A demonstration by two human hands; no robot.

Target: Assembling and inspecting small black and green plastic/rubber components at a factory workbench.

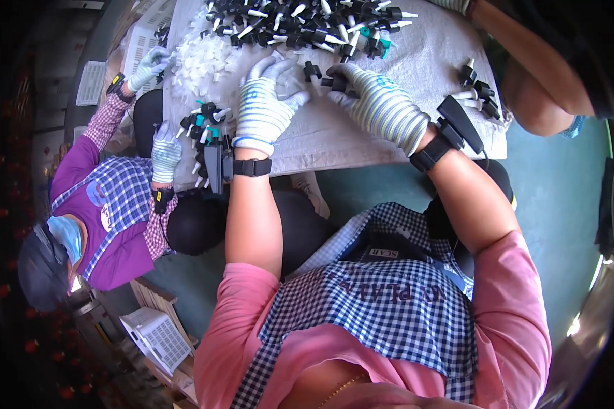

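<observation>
My left hand (265,109), in a white and grey-green striped glove, rests over the cloth-covered table with fingers stretched and thumb spread apart. Translucent plastic pieces (290,84) show beside its fingers; whether it touches them is unclear. In a matching glove, my right hand (383,102) pinches a black nozzle cap (335,82) between thumb and fingers. Another black cap (312,71) with a pale tip is between my hands. Ahead lies a large heap of black caps with white nozzles (286,24), a few parts green. Left of it is a clear plastic heap (201,61).
A smaller pile of black, white and green caps (205,129) lies at the table's left edge; several black caps (477,92) lie right. A co-worker (116,198) in purple sits left, another person's arm (535,51) reaches in right. White crates (158,339) stand lower left.
</observation>
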